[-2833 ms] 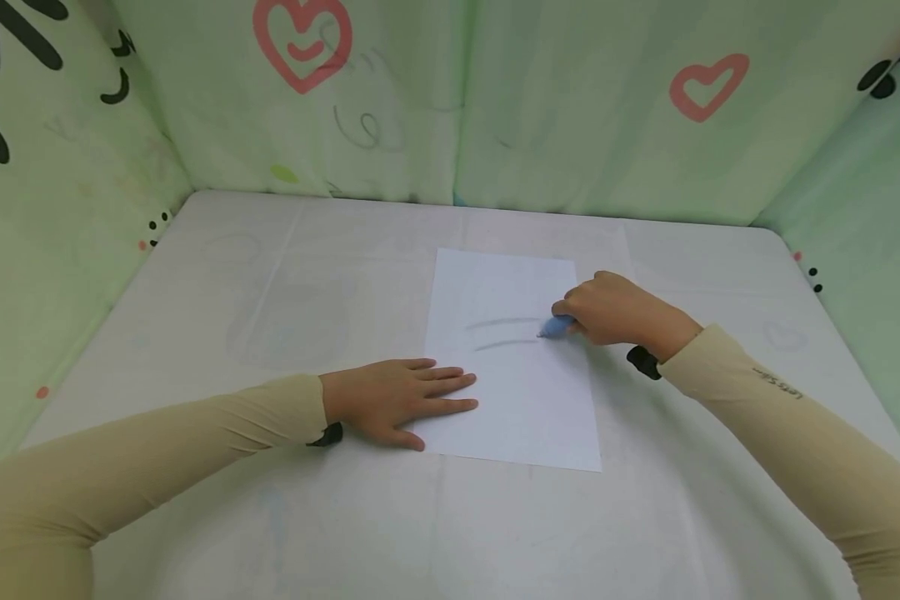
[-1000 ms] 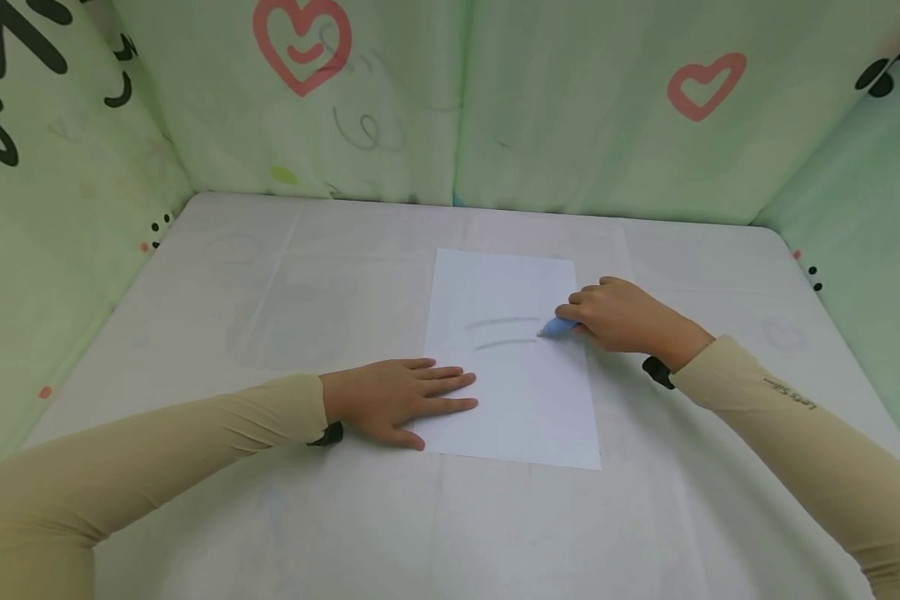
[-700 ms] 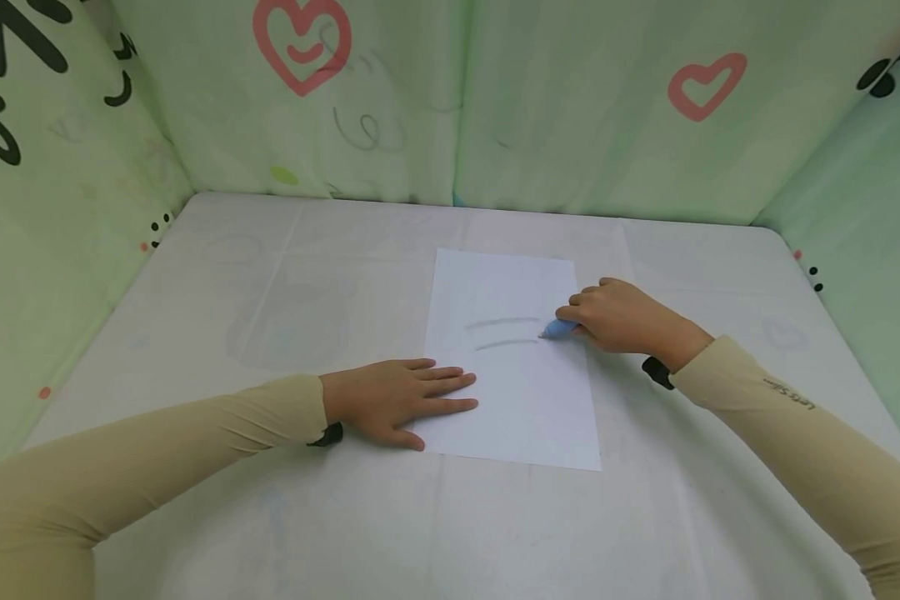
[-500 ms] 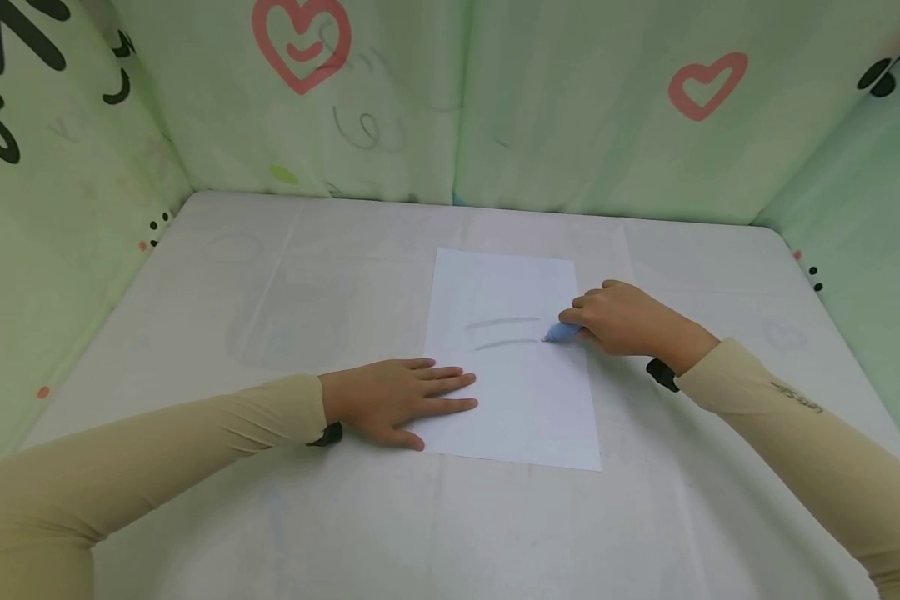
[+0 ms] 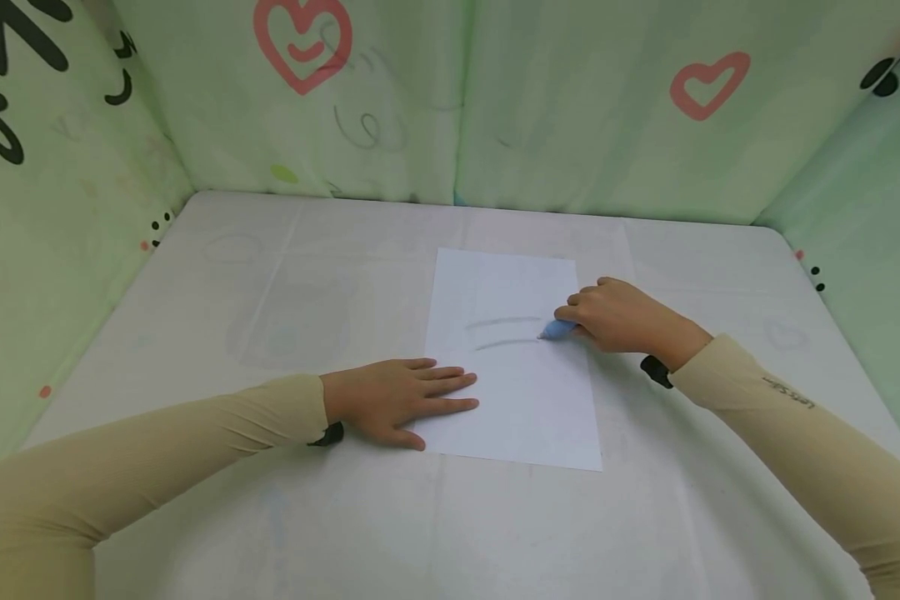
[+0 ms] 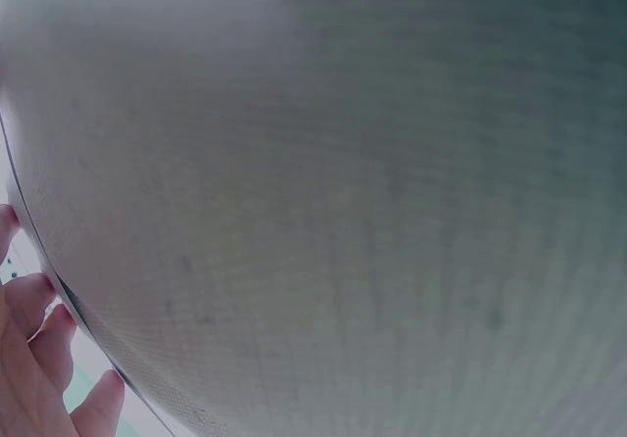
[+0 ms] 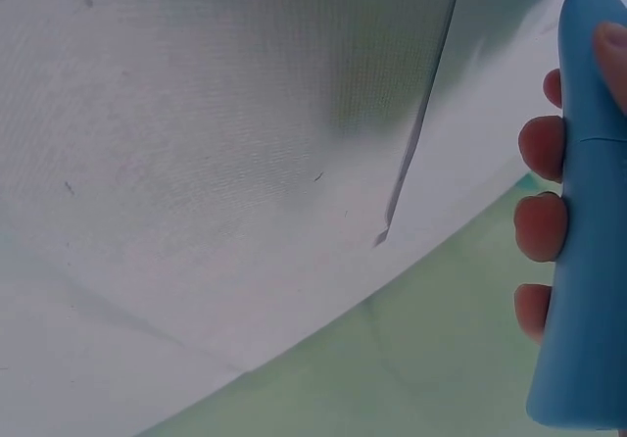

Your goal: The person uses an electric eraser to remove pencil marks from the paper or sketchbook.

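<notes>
A white sheet of paper (image 5: pixel 506 417) lies on the white-covered table, with two grey, nearly parallel strokes across its middle. My left hand (image 5: pixel 401 402) rests flat on the lower left edge of the sheet, fingers spread. In the left wrist view only its fingertips (image 6: pixel 59 349) show, at the lower left. My right hand (image 5: pixel 621 318) grips a thick blue pen-shaped tool (image 5: pixel 558 327) at the sheet's right side. The tool's narrow tip is at the right end of the lower stroke. The right wrist view shows the smooth tapered blue body, with several fingers curled round it.
The white tablecloth (image 5: pixel 330 517) extends on all sides of the sheet. Light green curtains (image 5: pixel 570 125) with hearts and black prints enclose the table at the back and both sides. A dark band (image 5: pixel 656 371) sits under the right wrist.
Over these frames my right hand, with the blue tool, shifts slightly rightward, then a little back left, its tip staying near the lower stroke's right end. Left hand and paper stay put.
</notes>
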`<act>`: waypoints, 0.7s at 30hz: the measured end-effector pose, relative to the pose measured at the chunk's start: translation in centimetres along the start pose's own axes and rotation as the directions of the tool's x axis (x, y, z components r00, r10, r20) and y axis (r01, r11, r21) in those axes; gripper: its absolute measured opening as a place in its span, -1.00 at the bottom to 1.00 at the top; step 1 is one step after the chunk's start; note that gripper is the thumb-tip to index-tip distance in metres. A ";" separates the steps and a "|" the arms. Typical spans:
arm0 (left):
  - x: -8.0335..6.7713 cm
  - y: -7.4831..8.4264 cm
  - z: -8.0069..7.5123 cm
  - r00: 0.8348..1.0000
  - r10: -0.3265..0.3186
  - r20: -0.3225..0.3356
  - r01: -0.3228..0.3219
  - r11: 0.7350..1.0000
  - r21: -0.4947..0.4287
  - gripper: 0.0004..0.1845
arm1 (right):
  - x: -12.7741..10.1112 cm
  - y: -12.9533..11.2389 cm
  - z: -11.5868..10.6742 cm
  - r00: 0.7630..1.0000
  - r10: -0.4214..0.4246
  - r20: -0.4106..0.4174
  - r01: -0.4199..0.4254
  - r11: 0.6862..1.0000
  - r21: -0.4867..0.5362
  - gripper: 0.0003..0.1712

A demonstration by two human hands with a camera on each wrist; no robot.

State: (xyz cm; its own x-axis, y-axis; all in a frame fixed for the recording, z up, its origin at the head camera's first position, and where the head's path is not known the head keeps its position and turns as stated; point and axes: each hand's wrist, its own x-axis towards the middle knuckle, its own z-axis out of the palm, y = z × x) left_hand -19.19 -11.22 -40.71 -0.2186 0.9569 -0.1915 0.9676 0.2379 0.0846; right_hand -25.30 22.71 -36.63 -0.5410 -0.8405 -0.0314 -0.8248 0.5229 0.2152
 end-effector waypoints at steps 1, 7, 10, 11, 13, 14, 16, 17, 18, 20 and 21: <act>0.0 0.0 0.0 1.000 0.000 -0.001 0.000 1.000 0.001 -0.23 | 0.0 0.0 0.0 1.000 0.002 0.002 -0.002 1.000 0.003 -0.82; 0.0 -0.1 0.1 1.000 0.000 -0.003 0.000 1.000 0.010 -0.23 | -0.3 -0.1 0.0 1.000 -0.005 -0.006 0.005 1.000 0.008 -0.81; 0.0 -0.1 0.2 1.000 0.002 -0.005 -0.002 1.000 0.006 -0.22 | -0.2 -0.2 -0.1 1.000 -0.015 -0.016 0.015 1.000 0.007 -0.80; 0.0 -0.1 0.2 1.000 0.003 -0.007 -0.003 1.000 0.003 -0.23 | -0.1 -0.2 0.0 1.000 -0.017 -0.019 0.017 1.000 0.009 -0.80; 0.0 -0.1 0.2 1.000 0.007 -0.012 -0.006 1.000 0.001 -0.23 | 0.0 -0.2 0.0 1.000 -0.018 -0.019 0.019 1.000 0.011 -0.80; 0.0 -0.1 0.2 1.000 0.008 -0.015 -0.008 1.000 0.001 -0.23 | 0.1 -0.2 0.0 1.000 -0.018 -0.018 0.018 1.000 0.011 -0.80; -0.1 -0.1 0.2 1.000 0.011 -0.021 -0.010 1.000 0.002 -0.23 | 0.2 -0.1 0.0 1.000 -0.015 -0.012 0.015 1.000 0.013 -0.80; -0.1 -0.1 0.2 1.000 0.011 -0.024 -0.011 1.000 0.002 -0.23 | 0.3 -0.1 0.0 1.000 -0.012 -0.008 0.013 1.000 0.014 -0.81; -0.1 -0.1 0.1 1.000 0.013 -0.026 -0.012 1.000 0.003 -0.24 | 0.4 -0.1 0.0 1.000 -0.010 -0.004 0.010 1.000 0.014 -0.81; -0.1 -0.1 0.0 1.000 0.012 -0.024 -0.012 1.000 0.000 -0.24 | 0.5 -0.1 0.1 1.000 -0.007 0.004 0.006 1.000 0.016 -0.81; -0.1 -0.1 0.0 1.000 0.010 -0.021 -0.010 1.000 0.000 -0.24 | 0.5 -0.1 0.1 1.000 -0.005 0.006 0.005 1.000 0.016 -0.81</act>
State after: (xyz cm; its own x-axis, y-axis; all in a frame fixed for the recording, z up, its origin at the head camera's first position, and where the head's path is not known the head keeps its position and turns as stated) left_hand -19.24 -11.32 -40.68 -0.2114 0.9625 -0.1700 0.9697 0.2283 0.0866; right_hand -25.52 22.30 -36.72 -0.5379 -0.8421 -0.0380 -0.8299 0.5211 0.1996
